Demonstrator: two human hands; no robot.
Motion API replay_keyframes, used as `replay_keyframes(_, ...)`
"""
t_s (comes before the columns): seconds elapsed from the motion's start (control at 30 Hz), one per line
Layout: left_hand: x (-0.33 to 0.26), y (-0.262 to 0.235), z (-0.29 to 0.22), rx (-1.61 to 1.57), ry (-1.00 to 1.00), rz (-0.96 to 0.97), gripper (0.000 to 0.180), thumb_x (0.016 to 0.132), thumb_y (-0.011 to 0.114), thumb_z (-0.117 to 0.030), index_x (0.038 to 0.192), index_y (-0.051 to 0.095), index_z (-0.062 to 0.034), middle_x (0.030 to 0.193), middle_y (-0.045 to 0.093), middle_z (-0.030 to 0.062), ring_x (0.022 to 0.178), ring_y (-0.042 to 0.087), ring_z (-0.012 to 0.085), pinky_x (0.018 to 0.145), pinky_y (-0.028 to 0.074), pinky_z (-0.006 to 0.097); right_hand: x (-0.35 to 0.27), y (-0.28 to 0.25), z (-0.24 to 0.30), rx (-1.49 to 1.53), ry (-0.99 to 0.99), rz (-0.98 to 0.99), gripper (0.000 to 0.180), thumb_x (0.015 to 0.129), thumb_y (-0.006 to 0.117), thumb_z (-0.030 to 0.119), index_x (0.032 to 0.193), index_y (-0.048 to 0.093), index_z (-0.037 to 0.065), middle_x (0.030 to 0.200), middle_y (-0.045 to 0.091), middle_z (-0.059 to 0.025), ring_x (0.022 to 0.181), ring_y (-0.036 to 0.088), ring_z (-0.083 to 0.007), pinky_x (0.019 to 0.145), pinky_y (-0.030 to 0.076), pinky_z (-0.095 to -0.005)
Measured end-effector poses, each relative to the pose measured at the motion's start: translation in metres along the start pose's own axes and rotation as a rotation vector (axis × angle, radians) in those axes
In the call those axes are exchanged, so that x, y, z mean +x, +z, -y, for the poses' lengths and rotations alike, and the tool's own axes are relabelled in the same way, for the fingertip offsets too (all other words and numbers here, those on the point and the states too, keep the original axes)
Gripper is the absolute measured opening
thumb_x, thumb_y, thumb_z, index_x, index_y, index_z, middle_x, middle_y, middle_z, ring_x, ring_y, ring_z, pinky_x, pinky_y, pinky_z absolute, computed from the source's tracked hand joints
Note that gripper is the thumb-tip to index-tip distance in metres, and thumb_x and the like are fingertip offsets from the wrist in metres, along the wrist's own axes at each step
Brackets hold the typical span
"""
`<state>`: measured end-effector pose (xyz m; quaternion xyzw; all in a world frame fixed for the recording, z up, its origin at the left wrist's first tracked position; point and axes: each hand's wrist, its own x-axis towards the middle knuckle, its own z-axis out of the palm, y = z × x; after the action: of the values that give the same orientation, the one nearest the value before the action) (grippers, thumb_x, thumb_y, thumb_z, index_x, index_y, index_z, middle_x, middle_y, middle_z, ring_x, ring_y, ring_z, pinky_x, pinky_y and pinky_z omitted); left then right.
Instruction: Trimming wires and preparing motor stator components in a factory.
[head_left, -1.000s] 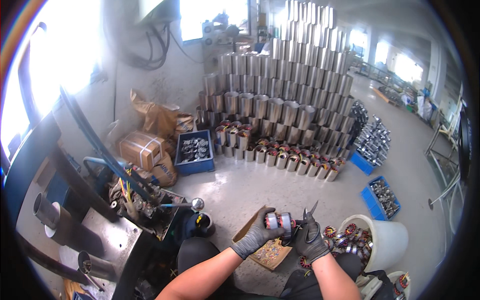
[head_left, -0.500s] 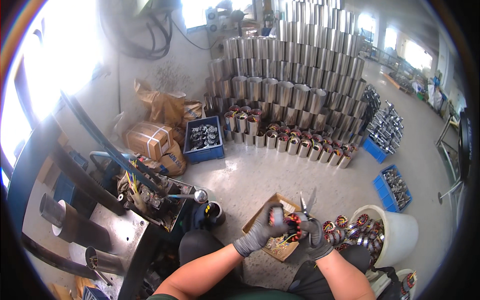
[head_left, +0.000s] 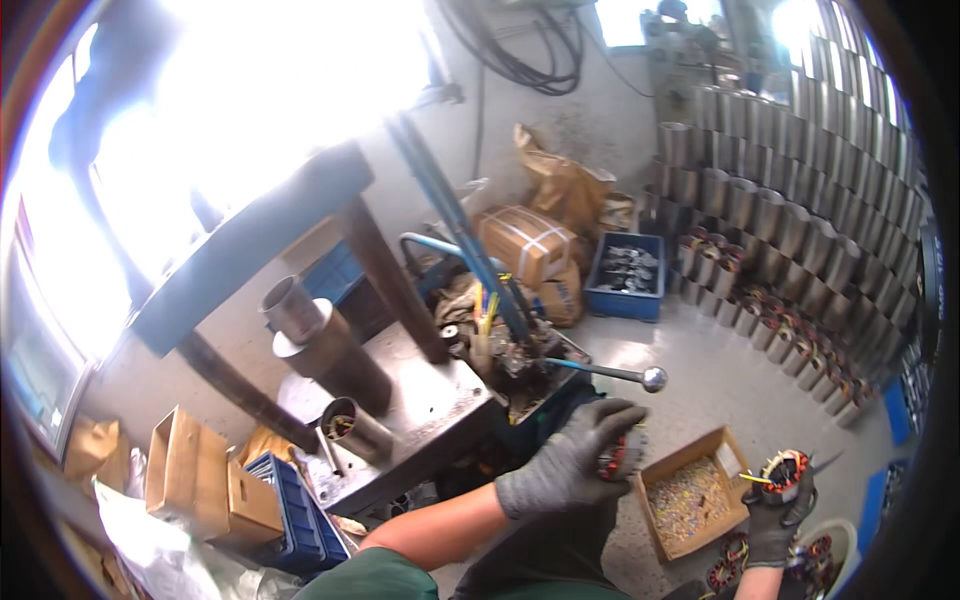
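My left hand [head_left: 575, 460], in a grey glove, is closed around a motor stator [head_left: 622, 455], partly hidden by the fingers, beside the ball-ended lever [head_left: 653, 379]. My right hand [head_left: 772, 525], also gloved, grips a second stator [head_left: 785, 468] with red and black windings and a yellow lead sticking out leftward. From the same hand a scissors blade [head_left: 828, 463] points right; its handles are hidden. Between the hands on the floor stands an open cardboard box [head_left: 655, 530] with small wire clippings inside.
A press with a blue crossbeam [head_left: 255, 250] and steel bed [head_left: 440, 395] stands at left, carrying a steel tube [head_left: 358, 430] with wires inside. Stacked metal cylinders [head_left: 800, 150] fill the far right. More stators [head_left: 725, 570] lie lower right. A blue bin [head_left: 628, 300] holds metal parts.
The view has swung left toward the press. My hands, close together over the box before, are now apart, the left one carrying its stator toward the press.
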<state>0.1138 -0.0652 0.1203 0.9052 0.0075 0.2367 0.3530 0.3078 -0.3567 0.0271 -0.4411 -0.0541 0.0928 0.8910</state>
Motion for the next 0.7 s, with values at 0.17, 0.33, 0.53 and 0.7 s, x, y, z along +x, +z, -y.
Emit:
replay_keyframes(0.17, -0.057, -0.083, 0.060, 0.253, -0.523, -0.028, 0.085, 0.066, 0.085, -0.020, 0.139, 0.046, -0.0037, 0.125, 0.055, 0.0215, 0.115, 0.058, 0.0336, 0.101, 0.048, 0.041, 0.005, -0.002, -0.011, 0.135, 0.225, -0.068, 0.033, 0.089, 0.065, 0.045, 0.100, 0.065, 0.014, 0.082, 0.068, -0.0021, 0.067, 0.066, -0.0180, 0.047, 0.051, -0.0324)
replay_keyframes(0.33, -0.105, -0.126, 0.156, 0.804, -0.556, -0.246, 0.064, 0.073, 0.075, -0.027, 0.133, 0.056, -0.0125, 0.123, 0.058, 0.0196, 0.108, 0.059, 0.0381, 0.096, 0.049, 0.045, 0.003, 0.006, -0.003, 0.117, 0.219, 0.265, 0.037, 0.091, 0.062, 0.046, 0.099, 0.065, 0.010, 0.081, 0.067, -0.0035, 0.068, 0.065, -0.0183, 0.056, 0.054, -0.0321)
replay_keyframes(0.53, -0.067, -0.116, 0.131, 0.988, -0.495, -0.224, 0.057, 0.075, 0.079, -0.027, 0.127, 0.061, -0.0129, 0.123, 0.059, 0.0175, 0.112, 0.056, 0.0356, 0.098, 0.046, 0.046, 0.012, -0.005, -0.016, 0.139, 0.242, 0.157, 0.037, 0.091, 0.061, 0.045, 0.099, 0.064, 0.010, 0.081, 0.064, -0.0013, 0.071, 0.062, -0.0154, 0.061, 0.052, -0.0311)
replay_keyframes(0.7, -0.005, -0.005, 0.025, -0.341, -0.333, 0.103, 0.024, 0.092, 0.066, -0.012, 0.115, 0.067, -0.0043, 0.101, 0.066, 0.0091, 0.098, 0.064, 0.0213, 0.090, 0.050, 0.033, 0.009, 0.002, -0.016, 0.125, 0.198, 0.211, 0.038, 0.088, 0.069, 0.042, 0.103, 0.059, 0.009, 0.088, 0.058, 0.0002, 0.082, 0.059, -0.0147, 0.071, 0.050, -0.0310)
